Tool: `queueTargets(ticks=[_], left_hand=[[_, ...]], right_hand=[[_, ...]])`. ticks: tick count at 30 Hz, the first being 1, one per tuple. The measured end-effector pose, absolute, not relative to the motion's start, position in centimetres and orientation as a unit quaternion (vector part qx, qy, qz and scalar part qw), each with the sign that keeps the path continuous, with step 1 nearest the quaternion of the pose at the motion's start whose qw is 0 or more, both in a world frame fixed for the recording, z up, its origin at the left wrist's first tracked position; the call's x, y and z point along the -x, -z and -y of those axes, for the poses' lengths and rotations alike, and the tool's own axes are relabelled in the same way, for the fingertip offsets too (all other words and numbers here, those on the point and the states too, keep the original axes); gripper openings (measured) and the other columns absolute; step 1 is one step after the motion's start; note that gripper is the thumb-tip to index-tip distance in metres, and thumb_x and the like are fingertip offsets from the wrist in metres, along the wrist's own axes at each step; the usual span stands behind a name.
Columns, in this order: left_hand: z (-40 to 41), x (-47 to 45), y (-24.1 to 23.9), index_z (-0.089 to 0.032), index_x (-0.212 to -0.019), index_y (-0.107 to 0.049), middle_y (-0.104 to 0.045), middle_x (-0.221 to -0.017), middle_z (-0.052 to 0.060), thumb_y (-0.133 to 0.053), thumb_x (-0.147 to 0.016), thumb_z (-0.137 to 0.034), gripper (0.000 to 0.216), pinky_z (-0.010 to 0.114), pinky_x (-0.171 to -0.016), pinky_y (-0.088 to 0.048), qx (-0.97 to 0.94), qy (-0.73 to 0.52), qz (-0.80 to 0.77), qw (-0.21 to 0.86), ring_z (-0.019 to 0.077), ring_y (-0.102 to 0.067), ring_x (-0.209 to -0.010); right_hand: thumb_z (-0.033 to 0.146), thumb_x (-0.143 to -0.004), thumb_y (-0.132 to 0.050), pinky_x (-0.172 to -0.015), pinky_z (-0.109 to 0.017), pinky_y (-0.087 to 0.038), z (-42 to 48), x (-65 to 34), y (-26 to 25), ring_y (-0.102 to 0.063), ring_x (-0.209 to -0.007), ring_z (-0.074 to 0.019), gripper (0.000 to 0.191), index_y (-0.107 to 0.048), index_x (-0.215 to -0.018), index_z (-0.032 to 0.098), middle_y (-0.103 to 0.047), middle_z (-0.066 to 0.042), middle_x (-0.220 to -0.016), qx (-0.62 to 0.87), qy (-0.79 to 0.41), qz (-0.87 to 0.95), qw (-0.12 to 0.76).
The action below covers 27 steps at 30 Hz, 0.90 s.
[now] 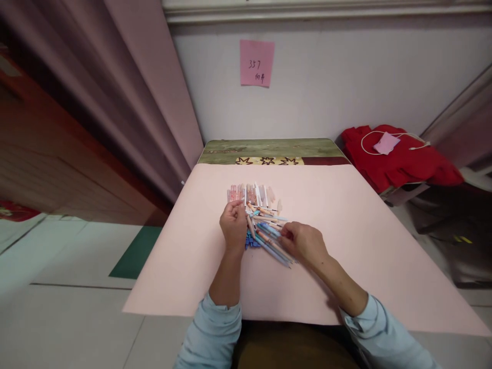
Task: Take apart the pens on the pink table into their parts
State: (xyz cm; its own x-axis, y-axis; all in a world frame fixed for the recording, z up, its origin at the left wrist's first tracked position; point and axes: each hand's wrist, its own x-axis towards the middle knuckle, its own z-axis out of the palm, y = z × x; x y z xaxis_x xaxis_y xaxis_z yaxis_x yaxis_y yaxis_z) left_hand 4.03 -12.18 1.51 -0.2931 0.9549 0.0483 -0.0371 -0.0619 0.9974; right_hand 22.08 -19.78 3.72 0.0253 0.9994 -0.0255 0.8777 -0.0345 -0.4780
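My left hand (233,221) is closed in a pinch at the left side of a pile of pens (269,233). What its fingertips hold, if anything, is too small to make out. At the right side of the pile, my right hand (305,240) has its fingers curled together against the pens, and whatever is between them is hidden. The pens are pale blue, white and tan and lie crosswise over each other. Behind them, clear and pinkish pen parts (249,193) form a rough row. Small blue pieces (251,241) are heaped beside my left wrist.
A pale pink sheet (184,256) covers most of the table, whose green patterned top (269,147) shows at the back. A pink note (257,63) sticks to the wall. Red cloth (400,164) with a white cable lies at the right. A curtain (154,77) hangs at the left.
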Motion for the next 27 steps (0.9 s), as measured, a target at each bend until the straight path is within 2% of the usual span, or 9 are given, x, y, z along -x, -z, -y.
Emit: queueTargets(ticks=[2,4,7,9,13,18,23,27], left_hand=[[12.3,-4.1,-1.7,-0.018,-0.096,-0.065,-0.057,-0.061,-0.004,-0.064,-0.078,-0.037,0.026,0.021,-0.049,-0.041,-0.417,-0.595,-0.523,0.446,0.0098,-0.052,-0.049],[12.4,-4.3,-2.0,-0.018,-0.098,-0.064,-0.061,-0.066,-0.003,-0.069,-0.075,-0.037,0.031,0.020,-0.049,-0.039,-0.410,-0.595,-0.487,0.491,0.0083,-0.050,-0.049],[12.7,-4.7,-2.6,-0.015,-0.105,-0.065,-0.068,-0.079,0.002,-0.076,-0.070,-0.036,0.042,0.019,-0.046,-0.033,-0.397,-0.564,-0.414,0.595,0.0056,-0.047,-0.049],[12.9,-4.9,-2.9,-0.013,-0.107,-0.067,-0.069,-0.080,0.004,-0.077,-0.069,-0.036,0.045,0.019,-0.044,-0.030,-0.388,-0.521,-0.372,0.663,0.0051,-0.046,-0.049],[13.1,-5.1,-2.9,-0.012,-0.102,-0.070,-0.065,-0.068,0.002,-0.078,-0.069,-0.035,0.041,0.018,-0.045,-0.032,-0.361,-0.480,-0.348,0.720,0.0047,-0.043,-0.046],[13.2,-5.3,-3.0,-0.012,-0.089,-0.069,-0.069,-0.077,0.004,-0.079,-0.067,-0.034,0.033,0.018,-0.041,-0.029,-0.338,-0.483,-0.353,0.727,0.0021,-0.037,-0.041],[13.5,-5.6,-3.3,-0.012,-0.082,-0.068,-0.067,-0.070,0.003,-0.079,-0.066,-0.034,0.029,0.019,-0.039,-0.026,-0.344,-0.500,-0.379,0.698,0.0024,-0.036,-0.040],[13.4,-5.9,-3.0,-0.012,-0.076,-0.066,-0.064,-0.065,0.000,-0.079,-0.066,-0.034,0.027,0.018,-0.039,-0.026,-0.349,-0.520,-0.402,0.668,0.0015,-0.035,-0.040]], right_hand=[[0.027,-0.077,-0.060,-0.055,-0.026,-0.026,19.6,-21.9,-4.1,-0.052,-0.059,-0.0143,0.011,-0.061,-0.067,0.023,-0.064,0.000,-0.065,0.703,-0.183,0.662,0.185],[0.032,-0.080,-0.059,-0.056,-0.026,-0.030,19.2,-21.9,-4.5,-0.052,-0.058,-0.0145,0.014,-0.059,-0.070,0.023,-0.063,0.001,-0.064,0.695,-0.233,0.633,0.250],[0.045,-0.084,-0.058,-0.058,-0.026,-0.038,18.2,-21.5,-4.8,-0.056,-0.060,-0.0149,0.023,-0.056,-0.081,0.022,-0.065,0.000,-0.067,0.602,-0.414,0.558,0.394],[0.051,-0.082,-0.062,-0.057,-0.025,-0.041,17.5,-21.0,-4.7,-0.055,-0.059,-0.0131,0.031,-0.054,-0.082,0.021,-0.063,0.000,-0.069,0.511,-0.543,0.495,0.447],[0.054,-0.078,-0.069,-0.047,-0.021,-0.033,16.7,-20.0,-4.0,-0.044,-0.049,-0.0073,0.037,-0.058,-0.084,0.018,-0.056,0.004,-0.063,0.413,-0.698,0.397,0.431],[0.059,-0.085,-0.057,-0.037,-0.022,-0.021,16.9,-20.3,-3.0,-0.029,-0.034,-0.0061,0.046,-0.065,-0.085,0.014,-0.044,0.006,-0.043,0.325,-0.793,0.362,0.366],[0.058,-0.081,-0.064,-0.037,-0.021,-0.018,16.8,-20.2,-2.1,-0.027,-0.035,-0.0052,0.043,-0.064,-0.077,0.015,-0.043,0.007,-0.041,0.334,-0.787,0.342,0.391],[0.052,-0.077,-0.072,-0.040,-0.019,-0.021,16.8,-19.7,-2.0,-0.033,-0.041,-0.0038,0.038,-0.062,-0.077,0.015,-0.049,0.006,-0.052,0.357,-0.741,0.390,0.413]])
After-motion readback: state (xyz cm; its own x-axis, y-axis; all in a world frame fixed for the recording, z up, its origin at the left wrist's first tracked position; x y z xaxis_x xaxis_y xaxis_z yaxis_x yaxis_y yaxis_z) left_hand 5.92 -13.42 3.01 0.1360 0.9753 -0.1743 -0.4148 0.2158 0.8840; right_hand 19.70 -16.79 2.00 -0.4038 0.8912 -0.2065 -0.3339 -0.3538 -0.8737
